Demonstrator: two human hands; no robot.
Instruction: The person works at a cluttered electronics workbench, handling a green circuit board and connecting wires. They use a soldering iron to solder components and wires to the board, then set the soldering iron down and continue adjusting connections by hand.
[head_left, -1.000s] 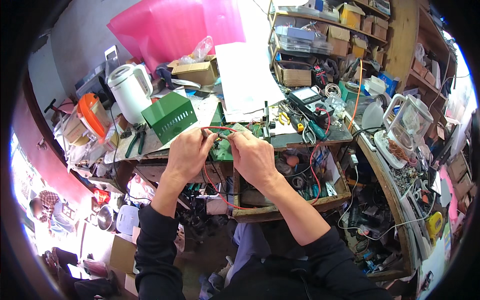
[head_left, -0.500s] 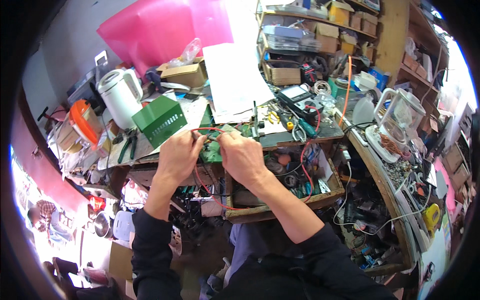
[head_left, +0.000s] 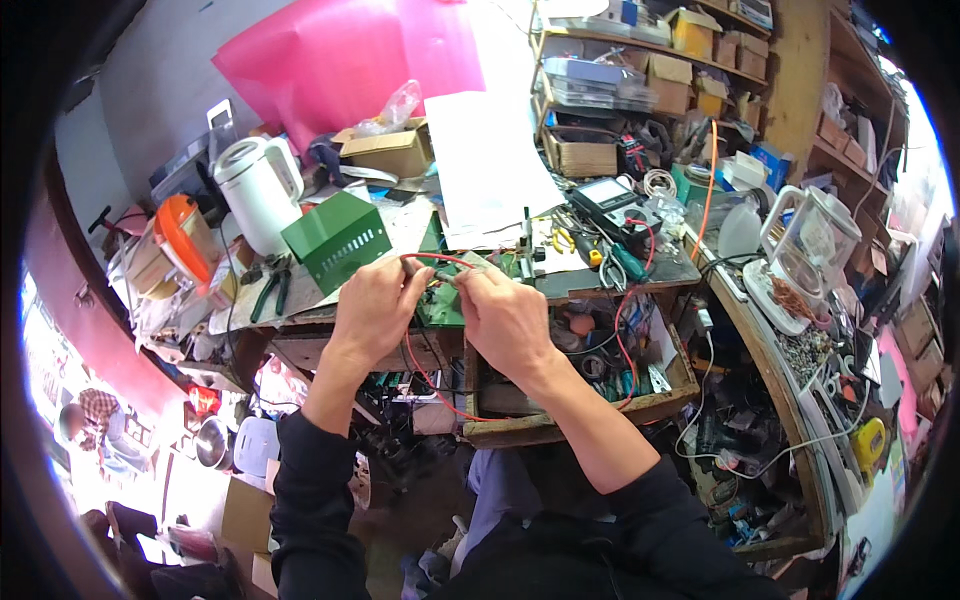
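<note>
Above the bench's front edge, my left hand is closed, with thumb and fingers pinched together at one end of a red wire. My right hand pinches the other side, and the wire arches between the two. What the fingertips press on is too small to make out. A red lead also loops below my hands and runs up on the right toward a meter. Behind my left hand stands a green metal case with a row of slots. Green boards lie partly hidden beyond my hands.
An open wooden drawer full of parts juts out below my right forearm. Dark-handled pliers lie on the left, near a white kettle-like jug. A white paper sheet covers the bench's middle. A clear blender jug stands right.
The whole view has shifted slightly, so the scene sits a little farther right and lower. Both hands keep their pinch on the red wire, with little visible movement over the bench.
</note>
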